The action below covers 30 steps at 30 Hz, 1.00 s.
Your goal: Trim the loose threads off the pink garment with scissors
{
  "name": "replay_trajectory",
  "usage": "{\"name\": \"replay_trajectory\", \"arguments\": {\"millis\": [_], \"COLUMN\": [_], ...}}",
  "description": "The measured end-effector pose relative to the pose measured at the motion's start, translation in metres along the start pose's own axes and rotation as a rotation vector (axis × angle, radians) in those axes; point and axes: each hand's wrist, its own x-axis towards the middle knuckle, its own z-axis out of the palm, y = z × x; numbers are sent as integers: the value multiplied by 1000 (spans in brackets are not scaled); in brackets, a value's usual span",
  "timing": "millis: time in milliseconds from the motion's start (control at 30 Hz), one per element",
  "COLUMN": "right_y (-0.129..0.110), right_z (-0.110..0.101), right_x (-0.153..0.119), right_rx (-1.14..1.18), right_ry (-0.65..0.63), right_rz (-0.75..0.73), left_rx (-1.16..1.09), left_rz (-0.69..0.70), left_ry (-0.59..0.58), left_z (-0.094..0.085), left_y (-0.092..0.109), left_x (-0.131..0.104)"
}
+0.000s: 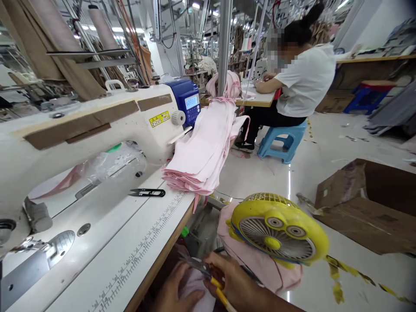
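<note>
At the bottom of the head view, my right hand (238, 279) is closed around scissors (203, 266) with yellow handles; their metal blades point left, over my lap. My left hand (173, 290) is beside it, thumb and forefinger around a pale pink fabric piece (194, 284). The lower part of that fabric runs out of the frame. Both hands are below the front edge of the sewing table, and the blade tips are blurred, so whether they touch the fabric is unclear.
A white sewing machine (156, 102) stands on the ruler-marked table (143, 242), with black thread snips (147, 192) and stacked pink fabric pieces (203, 143). To the right are a yellow fan (273, 242) and a cardboard box (367, 216). A co-worker (305, 82) sits on a blue stool (282, 141).
</note>
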Motion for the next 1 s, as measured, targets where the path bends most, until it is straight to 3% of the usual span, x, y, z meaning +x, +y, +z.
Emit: {"name": "replay_trajectory", "arguments": {"millis": [167, 500, 767, 1000], "right_y": [-17, 0, 5, 11], "right_z": [1, -46, -26, -20], "right_x": [-4, -32, -34, -36], "right_rx": [64, -249, -345, -342], "right_ry": [-56, -171, -211, -235], "right_rz": [20, 19, 67, 94], "left_rx": [62, -170, -245, -260], "left_rz": [-7, -241, -295, -294], "left_ry": [-173, 43, 109, 89], "left_z": [6, -2, 2, -1], "left_y": [3, -26, -18, -16], "left_x": [1, -15, -14, -18]}}
